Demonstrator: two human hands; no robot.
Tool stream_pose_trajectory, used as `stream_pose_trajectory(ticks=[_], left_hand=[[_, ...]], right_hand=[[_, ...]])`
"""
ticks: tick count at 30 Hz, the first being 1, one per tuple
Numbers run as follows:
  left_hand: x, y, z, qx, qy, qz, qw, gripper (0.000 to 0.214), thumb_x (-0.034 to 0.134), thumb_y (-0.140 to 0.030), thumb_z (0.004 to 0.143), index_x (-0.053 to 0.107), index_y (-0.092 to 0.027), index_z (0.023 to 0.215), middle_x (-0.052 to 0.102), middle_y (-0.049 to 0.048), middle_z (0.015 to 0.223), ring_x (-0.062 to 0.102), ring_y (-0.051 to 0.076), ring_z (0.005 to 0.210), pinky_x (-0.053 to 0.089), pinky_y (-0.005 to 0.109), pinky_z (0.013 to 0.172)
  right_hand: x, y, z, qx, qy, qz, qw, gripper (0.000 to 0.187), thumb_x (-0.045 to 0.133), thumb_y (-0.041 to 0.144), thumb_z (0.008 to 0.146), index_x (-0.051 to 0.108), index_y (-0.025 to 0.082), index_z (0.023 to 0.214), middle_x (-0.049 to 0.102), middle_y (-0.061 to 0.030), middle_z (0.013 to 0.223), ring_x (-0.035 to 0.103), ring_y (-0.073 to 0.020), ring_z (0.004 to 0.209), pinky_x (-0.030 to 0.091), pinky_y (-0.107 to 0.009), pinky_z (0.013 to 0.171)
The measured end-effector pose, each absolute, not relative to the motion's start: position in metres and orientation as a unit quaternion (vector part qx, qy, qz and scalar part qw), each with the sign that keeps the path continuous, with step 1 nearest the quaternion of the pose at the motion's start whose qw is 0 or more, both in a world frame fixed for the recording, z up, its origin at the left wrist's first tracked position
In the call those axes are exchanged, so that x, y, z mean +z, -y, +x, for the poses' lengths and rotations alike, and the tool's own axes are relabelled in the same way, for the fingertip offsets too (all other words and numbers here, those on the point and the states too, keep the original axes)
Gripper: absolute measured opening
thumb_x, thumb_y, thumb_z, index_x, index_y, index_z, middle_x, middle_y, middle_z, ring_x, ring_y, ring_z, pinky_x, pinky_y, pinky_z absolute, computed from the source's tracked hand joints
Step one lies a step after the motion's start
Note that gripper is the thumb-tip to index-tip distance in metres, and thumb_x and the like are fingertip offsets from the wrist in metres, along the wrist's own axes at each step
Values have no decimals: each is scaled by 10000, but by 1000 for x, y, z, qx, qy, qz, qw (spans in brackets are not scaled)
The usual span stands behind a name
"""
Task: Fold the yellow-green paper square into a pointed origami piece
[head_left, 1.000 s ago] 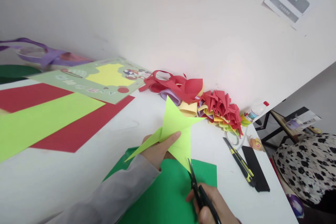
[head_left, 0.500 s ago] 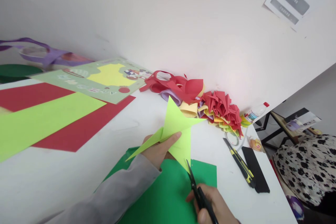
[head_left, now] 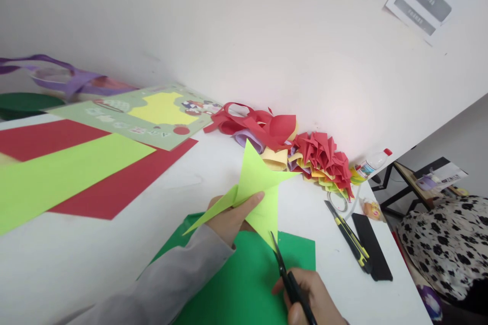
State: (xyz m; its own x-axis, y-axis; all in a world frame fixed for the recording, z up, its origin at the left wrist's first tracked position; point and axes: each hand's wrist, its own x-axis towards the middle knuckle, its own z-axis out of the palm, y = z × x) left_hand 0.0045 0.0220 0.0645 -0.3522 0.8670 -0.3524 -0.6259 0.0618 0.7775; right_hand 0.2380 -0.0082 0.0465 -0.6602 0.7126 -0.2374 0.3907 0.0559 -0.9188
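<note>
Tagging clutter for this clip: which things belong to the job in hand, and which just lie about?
In the job:
lime paper star, in left hand
black scissors, in right hand, blades at the star's lower point
green sheet underneath, perhaps

Apparently lying about:
utility knife
bottle
red folded papers
lime strip

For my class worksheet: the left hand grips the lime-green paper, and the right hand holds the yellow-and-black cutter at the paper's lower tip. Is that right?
No: in the head view, the right hand holds black scissors, not the cutter, at the lower tip of the paper. The left hand does grip it.
</note>
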Motion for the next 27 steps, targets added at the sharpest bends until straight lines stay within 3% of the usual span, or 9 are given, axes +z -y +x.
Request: stream_pose_trajectory(ticks=[27], left_hand=[[62,-18,5,682,-467,182,533,479,899,-423,528,715,-133,861,771,88,758,743,316,730,648,384,565]], right_hand=[[42,5,237,596,678,-398,160,794,627,879,574,650,121,807,307,87,489,268,-57,471,195,-211,440]])
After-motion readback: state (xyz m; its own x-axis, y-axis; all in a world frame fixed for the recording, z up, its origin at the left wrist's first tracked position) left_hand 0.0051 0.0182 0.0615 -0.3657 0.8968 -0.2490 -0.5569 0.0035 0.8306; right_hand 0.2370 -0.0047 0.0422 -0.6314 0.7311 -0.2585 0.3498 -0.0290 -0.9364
